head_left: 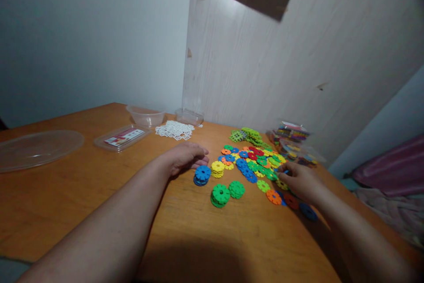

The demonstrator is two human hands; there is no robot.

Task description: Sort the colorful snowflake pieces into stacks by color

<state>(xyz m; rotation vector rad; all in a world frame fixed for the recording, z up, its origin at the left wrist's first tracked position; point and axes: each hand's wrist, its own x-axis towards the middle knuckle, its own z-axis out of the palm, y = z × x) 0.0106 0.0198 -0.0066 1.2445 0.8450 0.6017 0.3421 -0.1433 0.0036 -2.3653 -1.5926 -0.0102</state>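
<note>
My left hand (188, 157) rests on the table with its fingers loosely stretched, just behind a stack of blue notched discs (202, 175). Beside that stack stands a yellow disc stack (217, 169). Nearer to me are two green stacks, a taller one (220, 195) and a lower one (236, 189). My right hand (300, 180) is at the right edge of a loose pile of coloured discs (256, 161), thumb and fingers pinched together. What lies between those fingertips, if anything, is hidden. An orange disc (273, 197) and a dark blue disc (308, 211) lie near that hand.
Lime-green pieces (250, 136) are heaped behind the discs. Packed boxes (291, 135) stand at the back right. White square pieces (175, 130), a clear bowl (145, 116), a clear tub (189, 117), a labelled lid (121, 137) and a large clear lid (39, 148) occupy the left side.
</note>
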